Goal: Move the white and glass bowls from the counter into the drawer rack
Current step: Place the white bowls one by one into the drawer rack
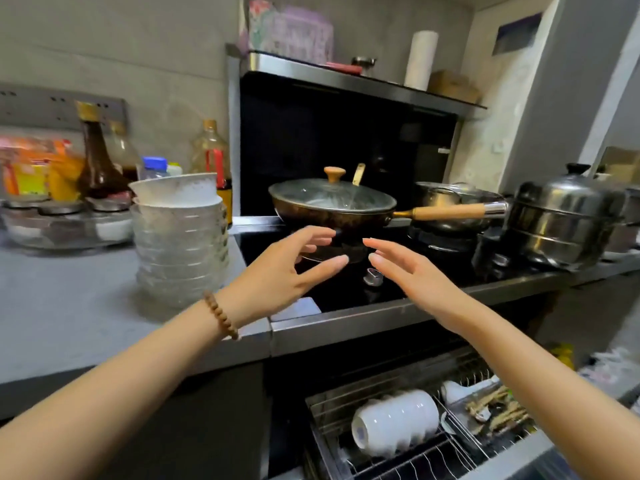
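Observation:
A stack of several glass bowls (180, 258) stands on the grey counter (62, 306), topped by a white bowl (176, 190). Below the stove, the pulled-out drawer rack (398, 462) holds a row of white bowls (394, 422) lying on their sides. My left hand (280, 271) hovers open over the stove edge, just right of the glass stack and not touching it. My right hand (412, 275) is open too, fingers spread, facing the left hand with a small gap between them. Neither hand holds anything.
A lidded frying pan (332, 206) with a wooden handle sits on the black stove behind my hands. Steel pots (564, 223) stand to the right. Sauce bottles (98, 161) and seasoning jars (62, 220) crowd the counter's back left. Utensils (498, 410) lie in the rack's right side.

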Demonstrator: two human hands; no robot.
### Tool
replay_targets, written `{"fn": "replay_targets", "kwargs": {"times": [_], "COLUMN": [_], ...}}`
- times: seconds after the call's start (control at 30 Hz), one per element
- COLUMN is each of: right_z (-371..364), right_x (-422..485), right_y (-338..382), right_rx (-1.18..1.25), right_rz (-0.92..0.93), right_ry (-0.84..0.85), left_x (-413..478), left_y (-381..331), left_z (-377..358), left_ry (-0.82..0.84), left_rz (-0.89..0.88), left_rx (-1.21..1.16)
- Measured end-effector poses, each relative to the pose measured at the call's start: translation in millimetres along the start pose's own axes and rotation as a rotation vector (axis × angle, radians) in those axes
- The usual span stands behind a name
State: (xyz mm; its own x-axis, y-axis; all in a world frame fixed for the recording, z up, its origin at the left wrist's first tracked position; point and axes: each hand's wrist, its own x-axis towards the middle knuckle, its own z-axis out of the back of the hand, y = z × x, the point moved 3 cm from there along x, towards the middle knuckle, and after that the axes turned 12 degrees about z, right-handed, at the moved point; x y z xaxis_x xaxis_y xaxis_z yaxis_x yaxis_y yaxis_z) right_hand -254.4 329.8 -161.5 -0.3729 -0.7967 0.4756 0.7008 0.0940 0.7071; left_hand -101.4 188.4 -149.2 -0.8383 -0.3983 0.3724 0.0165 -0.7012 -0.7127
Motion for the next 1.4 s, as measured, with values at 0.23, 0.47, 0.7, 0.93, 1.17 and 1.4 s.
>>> {"fn": "replay_targets", "kwargs": {"times": [0.23,0.47,0.7,0.93,1.17,1.4], "right_z": [-65,-116,-147,-161,-160,-121], "right_x": [68,122,159,174,175,165], "right_y": [47,77,77,75,73,107], "right_rx": [0.039,0.035,0.143,0.163,0.174,0.104], "right_rz": [0.153,0.215,0.177,0.216,0.285,0.451], "right_ry": [0.119,0.183,0.13,0.076,0.052,-0.033], "left_x": [-26,-29,-9,11,17,15], "left_y": [7,56,95,108,111,65], "left_z": [119,175,185,176,173,173], "left_ry": [-0.364,-0.455,-0.402,-0.382,-0.483,-0.561], "left_rz": [-0.03,0.128,0.262,0.284,0.199,-0.03], "left_rx": [0.162,0.212,0.154,0.009,-0.05,-0.206]}}
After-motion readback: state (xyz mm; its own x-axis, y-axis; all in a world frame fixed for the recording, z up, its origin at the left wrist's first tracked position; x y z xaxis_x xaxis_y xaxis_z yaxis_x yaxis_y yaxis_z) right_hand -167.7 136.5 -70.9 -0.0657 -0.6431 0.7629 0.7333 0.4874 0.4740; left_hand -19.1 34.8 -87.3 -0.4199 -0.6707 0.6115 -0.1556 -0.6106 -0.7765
